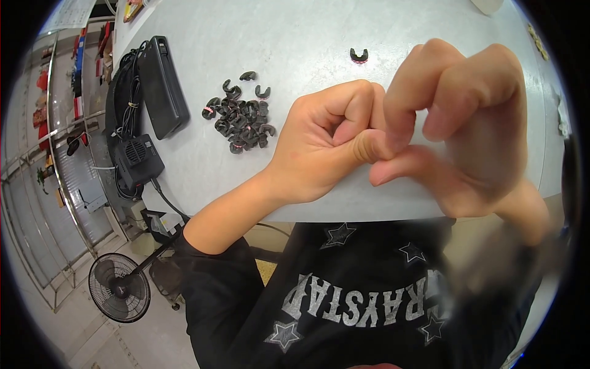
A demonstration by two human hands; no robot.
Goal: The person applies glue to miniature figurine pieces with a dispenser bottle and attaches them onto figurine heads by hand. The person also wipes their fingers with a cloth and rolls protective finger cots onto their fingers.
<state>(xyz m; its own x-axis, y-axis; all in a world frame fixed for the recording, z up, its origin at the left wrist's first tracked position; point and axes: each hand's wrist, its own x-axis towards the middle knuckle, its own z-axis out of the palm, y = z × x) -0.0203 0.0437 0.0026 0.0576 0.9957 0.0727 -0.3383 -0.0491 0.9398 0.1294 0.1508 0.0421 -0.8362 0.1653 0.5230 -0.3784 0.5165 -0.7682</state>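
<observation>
While both curled hands, left hand [326, 144] and right hand [458, 129], are pressed together at frame centre with nothing discernible held, the pile of black clips [241, 117] is seen just left of them.

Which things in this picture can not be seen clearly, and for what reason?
- Head view: whatever sits between the left hand and right hand is hidden by the curled fingers.
- Head view: the right hand is blurred, so its grip is unclear.
- Head view: the small black clips in the pile overlap, so they cannot be counted.
- Head view: a white object on the table is cut off by the top edge.
</observation>
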